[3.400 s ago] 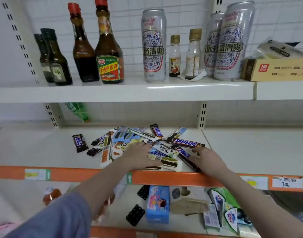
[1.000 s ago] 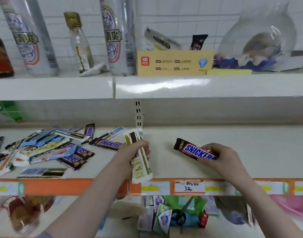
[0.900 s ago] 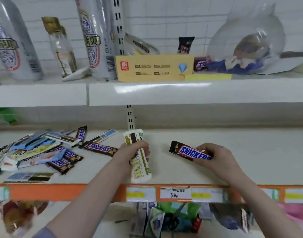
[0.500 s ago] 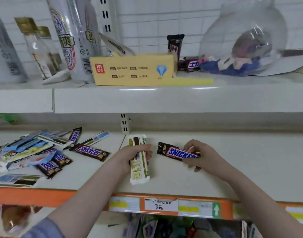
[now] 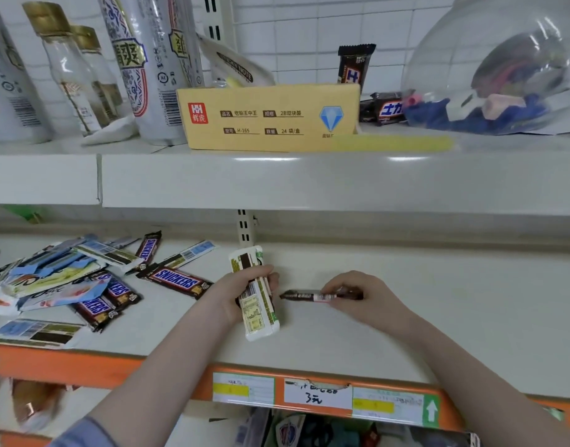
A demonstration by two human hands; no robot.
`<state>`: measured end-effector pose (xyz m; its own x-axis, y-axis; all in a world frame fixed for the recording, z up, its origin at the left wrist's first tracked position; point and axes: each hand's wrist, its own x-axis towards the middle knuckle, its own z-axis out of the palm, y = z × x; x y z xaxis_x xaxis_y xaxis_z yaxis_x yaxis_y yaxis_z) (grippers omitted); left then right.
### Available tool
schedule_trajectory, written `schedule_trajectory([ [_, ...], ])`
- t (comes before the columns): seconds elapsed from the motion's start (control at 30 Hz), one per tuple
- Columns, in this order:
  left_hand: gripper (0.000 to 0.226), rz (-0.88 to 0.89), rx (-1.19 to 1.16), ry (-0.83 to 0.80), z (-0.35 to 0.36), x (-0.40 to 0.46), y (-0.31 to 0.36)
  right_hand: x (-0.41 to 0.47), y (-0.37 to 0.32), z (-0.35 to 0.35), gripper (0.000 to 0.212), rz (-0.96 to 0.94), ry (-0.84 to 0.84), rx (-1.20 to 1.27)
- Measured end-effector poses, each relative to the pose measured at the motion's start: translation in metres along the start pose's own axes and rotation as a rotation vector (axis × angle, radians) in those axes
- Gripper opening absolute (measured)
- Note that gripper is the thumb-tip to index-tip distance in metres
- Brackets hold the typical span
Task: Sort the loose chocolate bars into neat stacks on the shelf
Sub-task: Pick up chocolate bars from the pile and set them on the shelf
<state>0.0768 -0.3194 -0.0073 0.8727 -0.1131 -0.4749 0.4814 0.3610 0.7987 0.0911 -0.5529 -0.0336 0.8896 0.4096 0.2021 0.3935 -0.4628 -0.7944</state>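
My left hand [image 5: 236, 295] grips a white and green chocolate bar [image 5: 256, 304] held roughly upright over the middle shelf [image 5: 438, 304]. My right hand [image 5: 361, 298] pinches a brown Snickers bar [image 5: 304, 296], turned edge-on and low over the shelf just right of the white bar. A loose pile of bars [image 5: 67, 279] lies on the shelf to the left, with Snickers bars [image 5: 177, 280] and pale blue and white wrappers mixed together.
The orange shelf edge [image 5: 309, 395] with price tags runs along the front. The upper shelf carries tall cans [image 5: 154, 59], small bottles [image 5: 67, 69], a yellow carton [image 5: 270, 117] and a clear plastic dome [image 5: 503, 69]. More goods sit on the shelf below.
Both hands lifted a bar each out of the pile and carried them right. Since half a second ago my right hand has rotated the Snickers bar edge-on and lowered it toward the shelf.
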Motion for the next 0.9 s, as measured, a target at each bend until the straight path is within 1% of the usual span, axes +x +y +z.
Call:
schedule_trajectory([
  [0.1, 0.009, 0.009, -0.070, 0.013, -0.010, 0.004, -0.004, 0.001, 0.005, 0.007, 0.034, -0.029, -0.036, -0.104],
  [0.2, 0.010, -0.007, -0.125, 0.028, -0.019, 0.006, -0.008, 0.003, 0.010, 0.007, 0.049, 0.010, -0.050, -0.097],
  [0.3, 0.009, -0.005, -0.150, 0.062, -0.025, 0.007, -0.010, 0.005, 0.013, 0.005, 0.052, 0.062, -0.073, -0.072],
  [0.37, 0.012, 0.000, -0.166, 0.071, -0.028, 0.008, -0.009, 0.007, 0.013, 0.004, 0.049, 0.087, -0.069, -0.123],
  [0.43, 0.019, 0.010, -0.179, 0.080, -0.030, 0.009, -0.008, 0.009, 0.013, 0.002, 0.042, 0.075, -0.069, -0.230],
  [0.5, 0.021, 0.016, -0.184, 0.076, -0.031, 0.008, -0.007, 0.010, 0.010, 0.003, 0.032, 0.002, -0.077, -0.325],
  [0.57, 0.017, 0.021, -0.205, 0.067, -0.032, 0.007, -0.006, 0.015, 0.008, 0.003, 0.027, -0.098, -0.057, -0.424],
  [0.63, 0.013, 0.025, -0.202, 0.048, -0.034, 0.006, -0.004, 0.026, 0.006, 0.004, 0.026, -0.166, 0.013, -0.499],
  [0.73, 0.015, 0.010, -0.145, 0.002, -0.038, 0.004, 0.000, 0.053, 0.003, 0.009, 0.023, -0.234, 0.092, -0.589],
  [0.8, 0.017, -0.007, -0.144, -0.016, -0.039, 0.003, 0.003, 0.072, 0.003, 0.015, 0.018, -0.231, 0.114, -0.629],
  [0.9, 0.013, -0.011, -0.178, -0.005, -0.040, 0.000, 0.006, 0.099, 0.004, 0.024, 0.014, -0.204, 0.152, -0.639],
])
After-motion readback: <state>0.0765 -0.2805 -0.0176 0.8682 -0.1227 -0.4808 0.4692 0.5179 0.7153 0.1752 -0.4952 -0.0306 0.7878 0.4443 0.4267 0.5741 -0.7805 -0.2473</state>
